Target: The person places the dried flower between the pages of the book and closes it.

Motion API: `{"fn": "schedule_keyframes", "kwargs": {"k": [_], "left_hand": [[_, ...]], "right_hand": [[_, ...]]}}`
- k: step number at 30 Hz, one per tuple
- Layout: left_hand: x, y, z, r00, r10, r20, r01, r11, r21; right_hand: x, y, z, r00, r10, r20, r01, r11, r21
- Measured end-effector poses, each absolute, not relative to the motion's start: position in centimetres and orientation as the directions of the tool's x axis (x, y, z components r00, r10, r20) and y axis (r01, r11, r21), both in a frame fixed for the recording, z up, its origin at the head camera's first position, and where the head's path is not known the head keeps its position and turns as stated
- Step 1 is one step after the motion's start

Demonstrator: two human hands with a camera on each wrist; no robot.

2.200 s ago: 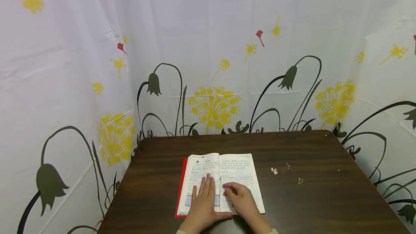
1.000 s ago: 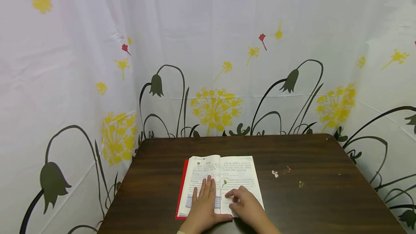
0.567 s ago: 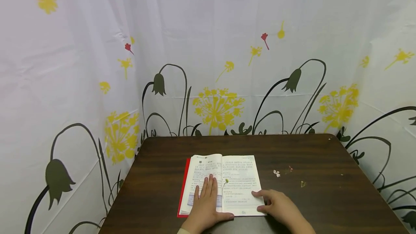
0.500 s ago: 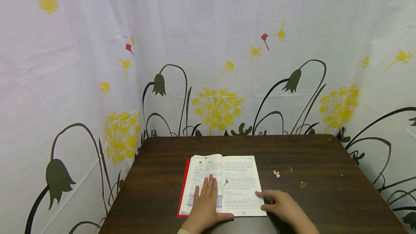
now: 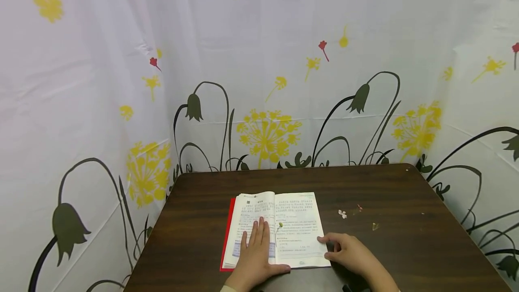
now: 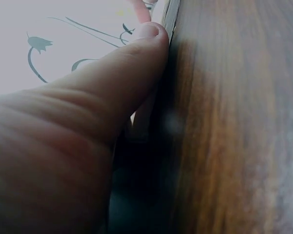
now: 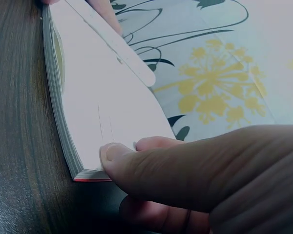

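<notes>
An open book (image 5: 298, 253) with a red cover lies on the dark wooden table, its printed pages facing up. My left hand (image 5: 254, 253) rests flat on the left page, fingers straight, thumb stretched along the bottom edge past the centre fold. Just right of that fold lies a small dried flower (image 5: 280, 225) with a green-yellow head and thin stem. At the lower right edge of the book, my right hand (image 5: 350, 252) grips the margin with thumb and index finger. The right wrist view shows the thumb (image 7: 118, 155) on top of the page; the other fingers curl below, partly hidden.
To the right of the book lie several small pressed flower pieces: a white blossom (image 5: 342, 214), a reddish bit (image 5: 359, 207) and a yellowish piece (image 5: 375, 226). A white curtain (image 5: 211, 35) printed with flowers hangs behind the table (image 5: 194, 220).
My right hand has left the flower by the fold and moved right to the book's edge. The flower now lies on the page by itself. My left hand stays in place.
</notes>
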State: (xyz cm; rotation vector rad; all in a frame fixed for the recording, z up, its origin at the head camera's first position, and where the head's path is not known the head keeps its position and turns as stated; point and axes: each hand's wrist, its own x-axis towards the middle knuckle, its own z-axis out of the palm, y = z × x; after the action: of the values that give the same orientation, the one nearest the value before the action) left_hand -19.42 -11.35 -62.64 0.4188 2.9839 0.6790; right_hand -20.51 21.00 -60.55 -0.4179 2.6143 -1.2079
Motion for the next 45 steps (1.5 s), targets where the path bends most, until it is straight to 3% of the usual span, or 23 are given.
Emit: {"fn": "schedule_keyframes", "kwargs": {"k": [9,20,27,31,40,45], "left_hand": [[-19.3,-11.2,-62.8,-0.96,0.279,0.015,0.258,0.865,0.43],[-19.2,-11.4,-62.4,-0.955,0.291,0.054,0.286,0.865,0.412],[-19.3,-11.4,-62.5,-0.958,0.287,0.021,0.27,0.869,0.415],[-19.3,-11.4,-62.4,-0.959,0.284,0.018,0.266,0.869,0.418],[-18.9,-11.5,-62.2,-0.955,0.296,0.021,0.275,0.855,0.439],[-19.1,-11.6,-62.3,-0.955,0.295,0.015,0.273,0.86,0.431]], "right_hand": [[-20.5,20.8,-60.9,-0.949,-0.306,-0.079,-0.141,0.635,-0.759],[-20.5,18.1,-61.9,-0.971,-0.192,0.141,-0.237,0.735,-0.635],[-20.5,17.6,-62.2,-0.976,-0.12,0.183,-0.219,0.539,-0.813],[-20.8,17.1,-62.3,-0.99,-0.05,0.135,-0.143,0.426,-0.893],[-20.2,16.4,-62.1,-0.997,0.001,-0.071,0.068,0.329,-0.942],[-20.1,16.1,-61.7,-0.994,-0.027,-0.109,0.102,0.18,-0.978]]}}
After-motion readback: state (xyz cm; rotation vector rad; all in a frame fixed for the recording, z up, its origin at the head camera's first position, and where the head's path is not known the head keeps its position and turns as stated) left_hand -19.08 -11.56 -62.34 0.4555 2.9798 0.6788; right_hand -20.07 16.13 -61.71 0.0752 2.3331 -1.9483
